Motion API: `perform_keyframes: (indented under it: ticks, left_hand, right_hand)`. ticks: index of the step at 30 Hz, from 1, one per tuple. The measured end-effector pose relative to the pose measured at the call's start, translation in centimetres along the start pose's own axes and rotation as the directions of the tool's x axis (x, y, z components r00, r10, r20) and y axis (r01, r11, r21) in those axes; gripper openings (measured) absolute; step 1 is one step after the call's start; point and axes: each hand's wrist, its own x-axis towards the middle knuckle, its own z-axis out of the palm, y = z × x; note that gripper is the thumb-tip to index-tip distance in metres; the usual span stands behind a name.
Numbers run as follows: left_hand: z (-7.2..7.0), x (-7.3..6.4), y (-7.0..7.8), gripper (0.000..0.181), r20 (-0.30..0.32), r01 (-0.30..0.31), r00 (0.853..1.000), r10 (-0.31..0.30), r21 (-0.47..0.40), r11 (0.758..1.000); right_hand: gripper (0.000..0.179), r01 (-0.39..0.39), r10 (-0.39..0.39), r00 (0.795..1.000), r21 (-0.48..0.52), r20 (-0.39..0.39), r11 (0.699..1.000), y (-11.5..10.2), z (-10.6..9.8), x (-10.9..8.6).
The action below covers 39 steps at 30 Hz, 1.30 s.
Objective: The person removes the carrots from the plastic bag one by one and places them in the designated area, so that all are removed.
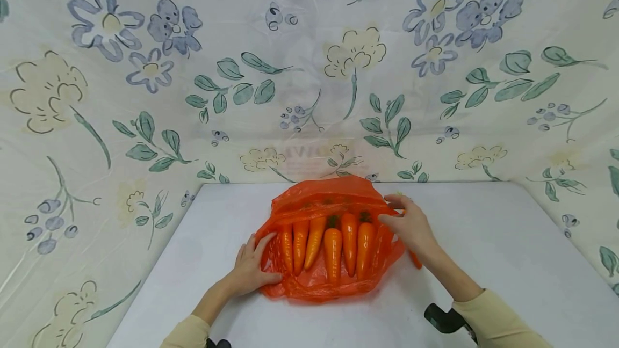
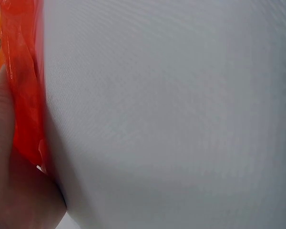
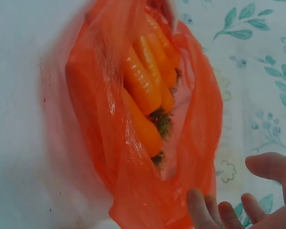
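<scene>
Two hands point(image 1: 249, 267) point(image 1: 413, 227) flank a bag point(image 1: 329, 189), fingers seemingly spread; right wrist alone shows five.

I see a plain beige cloth left sleeve point(image 1: 186, 333) at seven o'clock, a rounded black knob point(image 1: 223, 343) at its four; the matching right sleeve point(image 1: 498, 318) is at five, a curved blackish fitting point(image 1: 442, 318) at its nine.
</scene>
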Motion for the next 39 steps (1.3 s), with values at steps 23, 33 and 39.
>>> perform_keyframes:
  ticks: [23,33,39]
  left_hand:
    - [-0.2,-0.1,0.2,0.100,0.015,0.012,1.000,-0.012,-0.011,1.000]
    - [-0.3,-0.3,0.3,0.100,0.020,0.017,1.000,-0.017,-0.018,1.000]
    - [-0.2,-0.2,0.3,0.100,0.017,0.018,1.000,-0.018,-0.012,1.000]
  right_hand:
    - [0.050,-0.008,0.011,0.999,-0.094,0.038,0.996,1.6,5.5,-0.9]
    - [0.050,-0.031,0.034,0.998,-0.047,0.051,0.998,2.0,6.7,-0.8]
    - [0.051,-0.028,0.031,0.996,-0.038,0.084,0.999,2.3,7.3,-0.9]
